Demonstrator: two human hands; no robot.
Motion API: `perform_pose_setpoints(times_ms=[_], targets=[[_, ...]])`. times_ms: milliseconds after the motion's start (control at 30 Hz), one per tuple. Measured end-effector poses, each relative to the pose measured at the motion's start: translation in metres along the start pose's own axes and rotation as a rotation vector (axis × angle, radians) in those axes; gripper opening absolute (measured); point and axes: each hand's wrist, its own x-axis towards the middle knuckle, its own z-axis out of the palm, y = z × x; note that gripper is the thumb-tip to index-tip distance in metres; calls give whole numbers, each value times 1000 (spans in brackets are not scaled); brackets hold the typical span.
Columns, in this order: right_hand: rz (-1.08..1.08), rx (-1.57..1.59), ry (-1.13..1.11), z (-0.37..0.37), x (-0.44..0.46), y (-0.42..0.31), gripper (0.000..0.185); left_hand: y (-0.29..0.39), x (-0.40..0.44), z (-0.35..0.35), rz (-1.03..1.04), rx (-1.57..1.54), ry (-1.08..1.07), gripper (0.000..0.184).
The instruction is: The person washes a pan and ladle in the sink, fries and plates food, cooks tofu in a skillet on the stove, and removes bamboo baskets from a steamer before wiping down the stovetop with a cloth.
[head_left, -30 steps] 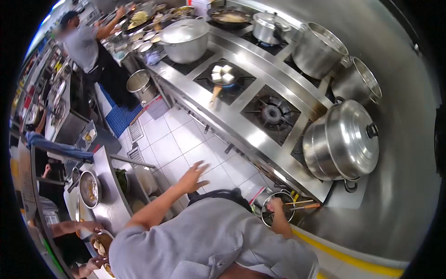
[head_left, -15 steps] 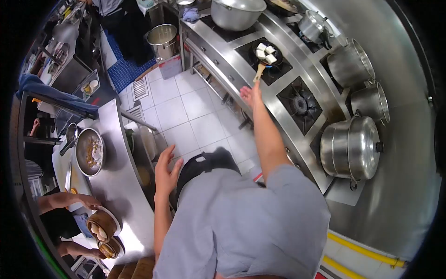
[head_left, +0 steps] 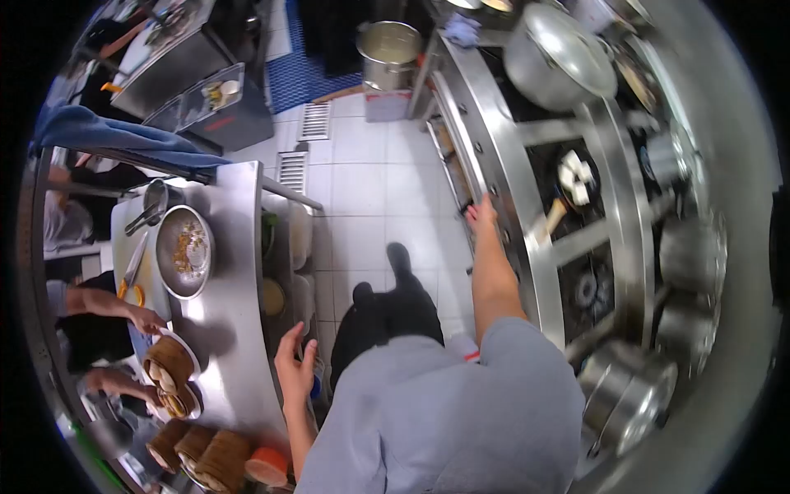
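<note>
My left hand (head_left: 296, 366) hangs beside the steel counter, its fingers apart and nothing in it. At the front of the stove is my right hand (head_left: 484, 214), slightly blurred. Its fingers are loosely bent and hold nothing I can see. It is near the control knobs; whether it touches one I cannot tell. Beyond it, a small black pan (head_left: 594, 193) with white blocks in it sits on a burner. The pan's pale handle (head_left: 555, 216) points toward my right hand, apart from it.
On the steel counter (head_left: 239, 247) are a metal bowl (head_left: 184, 251) with food bits and several bamboo steamers (head_left: 222, 461). A co-worker's hand (head_left: 146, 319) is at a steamer there. Large pots (head_left: 559, 56) stand on the stove. Tiled floor (head_left: 362, 193) runs between counter and stove.
My view has turned, so the stove and counter sit differently in it. My right hand has moved away from the pan handle to the stove's front edge. My left hand remains open.
</note>
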Motion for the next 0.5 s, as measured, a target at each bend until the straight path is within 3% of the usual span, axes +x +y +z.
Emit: perform_pose_setpoints(times_ms=[33,100,200,233,300,333,433,467,500], targets=[[36,27,41,2,47,15,75,11,4,7,-31,51,1,39],[36,-74,-135,7,87,16,75,25,17,20,75,155,14,37],[96,228,-68,13,175,38,69,55,28,37,44,261,-14,39],[50,108,-54,13,176,38,69,60,35,42,-5,259,40,39],[111,70,163,34,120,15,50,68,40,49,4,219,-9,39],[128,41,123,41,114,14,50,74,47,51,-29,221,33,39],[-38,-579,403,35,113,4,35,84,51,58,-17,223,55,40],[-45,-582,385,37,103,0,35,84,52,60,-25,213,49,40],[-303,-1183,289,35,92,2,33,84,53,62,-33,202,40,40]])
